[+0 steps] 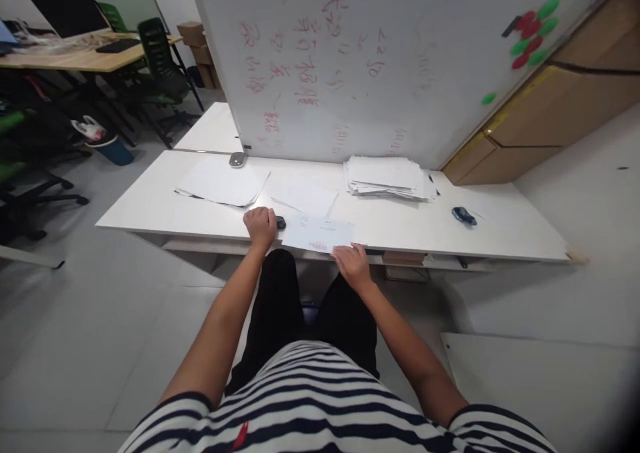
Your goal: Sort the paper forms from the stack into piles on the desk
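Note:
My left hand (261, 226) is closed around what looks like a black stapler (281, 223). Only one end of it sticks out past the fingers, at the left edge of a pale bluish printed sheet of paper (319, 232). A reddish stamp-like mark shows near the sheet's lower edge. My right hand (353, 264) pinches that sheet at its lower right corner, by the desk's front edge. Just behind the sheet lie loose white papers (305, 196). More white sheets (223, 181) are spread to the left, beyond my left hand.
A thick paper stack (385, 176) rests against the whiteboard (330, 60) at the back of the white desk (400, 230). A dark teal object (464, 216) lies on the right. A grey mouse (237, 160) sits back left. Cardboard boxes (560, 113) stand at the right.

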A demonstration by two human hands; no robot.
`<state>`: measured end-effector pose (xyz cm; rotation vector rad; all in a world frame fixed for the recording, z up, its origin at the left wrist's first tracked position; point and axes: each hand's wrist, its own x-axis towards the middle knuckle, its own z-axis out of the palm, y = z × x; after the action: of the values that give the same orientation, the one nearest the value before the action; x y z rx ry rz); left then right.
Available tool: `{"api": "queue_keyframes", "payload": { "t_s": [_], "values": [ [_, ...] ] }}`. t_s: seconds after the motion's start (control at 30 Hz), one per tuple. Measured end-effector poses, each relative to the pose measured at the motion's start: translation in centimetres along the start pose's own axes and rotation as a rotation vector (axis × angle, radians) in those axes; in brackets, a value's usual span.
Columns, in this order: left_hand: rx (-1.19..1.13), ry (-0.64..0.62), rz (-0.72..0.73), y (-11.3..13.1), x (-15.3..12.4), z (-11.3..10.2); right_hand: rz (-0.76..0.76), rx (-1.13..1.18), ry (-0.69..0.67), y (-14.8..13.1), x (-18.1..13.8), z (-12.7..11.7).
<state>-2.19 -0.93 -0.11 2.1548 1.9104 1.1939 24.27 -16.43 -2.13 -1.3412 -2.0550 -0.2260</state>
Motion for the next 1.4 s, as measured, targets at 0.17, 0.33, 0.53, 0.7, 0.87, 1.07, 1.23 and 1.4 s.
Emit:
{"api": "queue_keyframes", "payload": {
  "t_s": [0.17,0.33,0.53,0.7,0.87,1.07,1.23,1.4],
  "values": [
    [-0.144,0.209,-0.083,3.3,-2.9,-2.0,0.061,-0.017,0.049,-0.7,-2.6,0.2],
    [-0.706,-0.199,-0.808,5.2,-8.9,-3.1,0.088,-0.012,0.078,-1.4,-3.8,0.0],
    [-1.095,-0.767,-1.013,3.9,-10.6,-3.8,0.211,0.152,0.061,-2.2,-5.1,0.3],
    [-1.054,-0.790,-0.970,3.3,-10.9,-3.7,0.972,0.603,0.354,-2.5,-5.9,1.6],
    [-0.917,-0.757,-0.891,3.1,-12.2,-3.3,1.280,1.249,0.352,-2.3,-6.4,1.6],
    [-0.906,-0.694,-0.871,3.3,-12.8,-3.0,1.280,1.172,0.317,-2.4,-6.7,0.5],
    [-0.942,-0.723,-0.794,3.3,-12.8,-2.9,1.345,1.179,0.374,-2.0,-7.1,0.2],
    [-0.904,-0.670,-0.733,3.8,-12.6,-2.8,1.365,1.171,0.387,-1.3,-7.5,-0.5]
  ]
}}
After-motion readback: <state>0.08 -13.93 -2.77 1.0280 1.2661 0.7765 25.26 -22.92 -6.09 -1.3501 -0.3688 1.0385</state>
